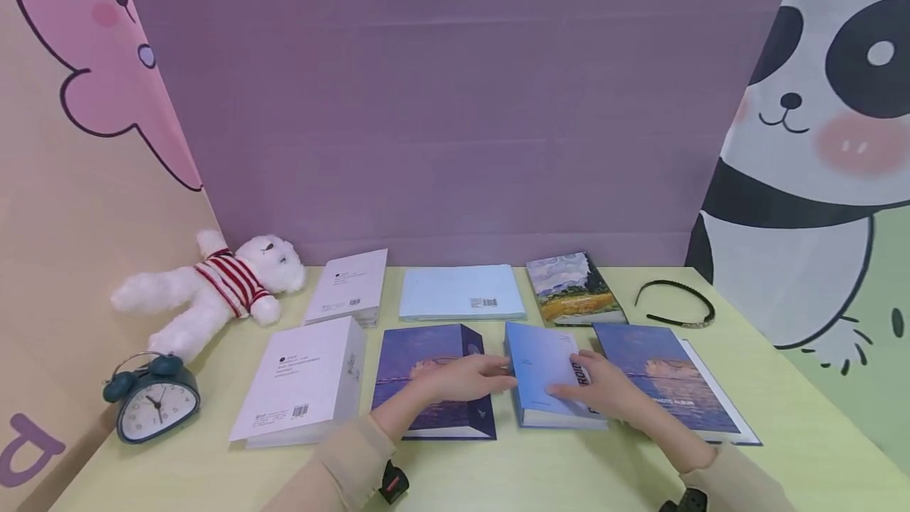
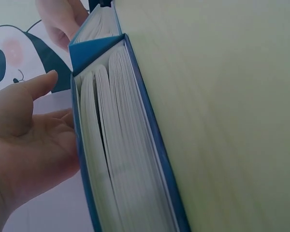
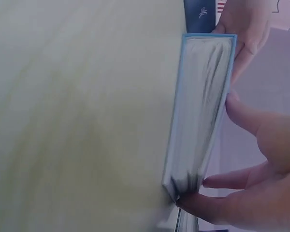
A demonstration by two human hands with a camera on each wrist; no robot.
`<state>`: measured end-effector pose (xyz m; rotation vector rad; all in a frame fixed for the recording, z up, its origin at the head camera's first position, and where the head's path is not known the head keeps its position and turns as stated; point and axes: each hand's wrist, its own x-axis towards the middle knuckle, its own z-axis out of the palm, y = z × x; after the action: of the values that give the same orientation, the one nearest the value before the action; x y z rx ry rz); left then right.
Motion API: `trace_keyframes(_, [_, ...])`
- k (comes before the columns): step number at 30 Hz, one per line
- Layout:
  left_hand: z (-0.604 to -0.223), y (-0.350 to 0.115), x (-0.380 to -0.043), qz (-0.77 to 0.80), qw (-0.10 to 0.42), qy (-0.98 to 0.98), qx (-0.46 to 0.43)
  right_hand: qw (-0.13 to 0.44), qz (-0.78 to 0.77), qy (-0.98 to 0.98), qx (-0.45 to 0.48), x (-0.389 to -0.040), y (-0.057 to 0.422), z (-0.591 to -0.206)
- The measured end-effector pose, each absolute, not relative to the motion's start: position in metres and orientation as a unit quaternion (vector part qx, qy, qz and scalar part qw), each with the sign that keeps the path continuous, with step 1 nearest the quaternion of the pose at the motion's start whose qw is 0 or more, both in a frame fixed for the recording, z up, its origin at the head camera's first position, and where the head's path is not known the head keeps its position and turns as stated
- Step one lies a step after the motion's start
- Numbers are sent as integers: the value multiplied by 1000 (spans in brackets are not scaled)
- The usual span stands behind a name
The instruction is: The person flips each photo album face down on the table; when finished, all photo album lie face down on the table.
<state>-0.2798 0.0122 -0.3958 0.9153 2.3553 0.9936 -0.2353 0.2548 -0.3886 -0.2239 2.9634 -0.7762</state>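
Observation:
A light blue photo album [image 1: 533,370] lies between both hands in the head view. My right hand [image 1: 604,389] grips its right edge, thumb on the cover; the right wrist view shows fingers at the page edges [image 3: 195,116]. My left hand [image 1: 465,379] reaches over a dark album with a painted cover [image 1: 398,370], its extended fingertips at the light blue album's spine. In the left wrist view that dark album's thick pages [image 2: 121,135] fill the middle, beside the left palm [image 2: 34,145]. Right of the right hand lies another painted-cover photo album [image 1: 668,378].
A white album [image 1: 298,378] lies left, with a smaller white one [image 1: 348,287] behind it. Along the back are a pale blue album [image 1: 458,291], a landscape-cover book [image 1: 576,287] and a black headband [image 1: 678,318]. An alarm clock [image 1: 156,401] and plush bear [image 1: 227,283] are far left.

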Motion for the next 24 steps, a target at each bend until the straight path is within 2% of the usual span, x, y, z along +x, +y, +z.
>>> trace_keyframes(9, [-392, 12, -279, 309, 228, 859, 338, 32, -269, 960, -71, -235, 254, -395])
trace_keyframes(24, [-389, 8, -278, 485, 297, 767, 297, 75, -347, 932, -70, -236, 258, -382])
